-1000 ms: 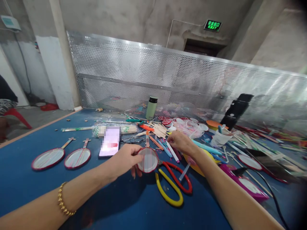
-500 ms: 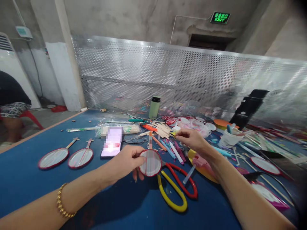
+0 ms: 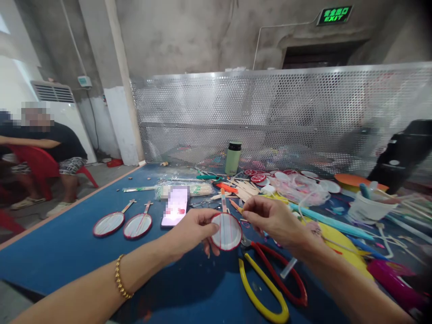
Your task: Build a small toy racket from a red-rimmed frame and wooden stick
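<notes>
My left hand point(image 3: 202, 231) grips the rim of a small round fan point(image 3: 227, 234), thumb in front and fingers behind. The fan has a pale striped face, a red edge and a short stick pointing away from me. To its right my right hand point(image 3: 266, 213) is closed in a pinch; what its fingertips hold, if anything, I cannot make out. An orange pen-like piece point(image 3: 235, 205) lies by those fingertips. Below the fan, a cutting tool point(image 3: 266, 288) with one yellow and one red looped handle lies on the table, its working end partly hidden.
Two similar fans point(image 3: 137, 226) lie at left. A lit phone point(image 3: 176, 209), wooden sticks point(image 3: 246, 188), a green bottle point(image 3: 233, 158) and a white cup point(image 3: 367, 208) stand or lie beyond. A perforated metal screen point(image 3: 209, 108) borders the back. Another person point(image 3: 64, 144) sits at left.
My right hand has drawn back toward the fan from the clutter near the sticks. The fan remains in my left hand. The camera view has turned left.
</notes>
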A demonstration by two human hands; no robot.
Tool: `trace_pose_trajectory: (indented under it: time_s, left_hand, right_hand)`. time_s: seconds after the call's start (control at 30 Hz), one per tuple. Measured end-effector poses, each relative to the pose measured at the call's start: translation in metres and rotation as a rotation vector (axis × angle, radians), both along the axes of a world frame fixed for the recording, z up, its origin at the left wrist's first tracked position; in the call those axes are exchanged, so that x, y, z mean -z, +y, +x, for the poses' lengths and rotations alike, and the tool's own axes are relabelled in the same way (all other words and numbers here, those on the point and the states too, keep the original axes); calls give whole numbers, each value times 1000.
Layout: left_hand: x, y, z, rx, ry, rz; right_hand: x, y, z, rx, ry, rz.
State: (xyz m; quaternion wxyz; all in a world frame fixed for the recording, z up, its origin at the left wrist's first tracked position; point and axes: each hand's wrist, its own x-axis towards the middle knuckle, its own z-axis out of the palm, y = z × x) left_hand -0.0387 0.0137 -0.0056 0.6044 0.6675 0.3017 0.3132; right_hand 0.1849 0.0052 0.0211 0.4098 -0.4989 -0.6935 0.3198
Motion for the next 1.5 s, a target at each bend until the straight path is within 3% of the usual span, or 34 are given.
trace_pose_trajectory:
  time_s: [0.3,0.53,0.77,0.93,1.03,1.2,1.5]
  left_hand:
    - [-3,-5,1,-45,29,16]
    - [-2,-2,1,24,-38,-88]
    - [1,-2,2,-3,72,0]
    - [-5,-3,0,13,80,224]
    - [-6,-3,-2,5,115,264]
    - [-5,-2,-4,-24,87,226]
    - [-1,-4,0,48,-96,73]
  right_hand:
    - [11,-7,-18,20,-64,115]
    - [19,-9,-25,15,-131,163]
    - [17,-8,-24,-3,-106,148]
    - [10,-4,-17,8,-51,106]
    - [9,-5,-17,-22,-44,71]
    - [6,-10,-21,-72,-37,70]
    - [7,-11,-24,-141,34,3]
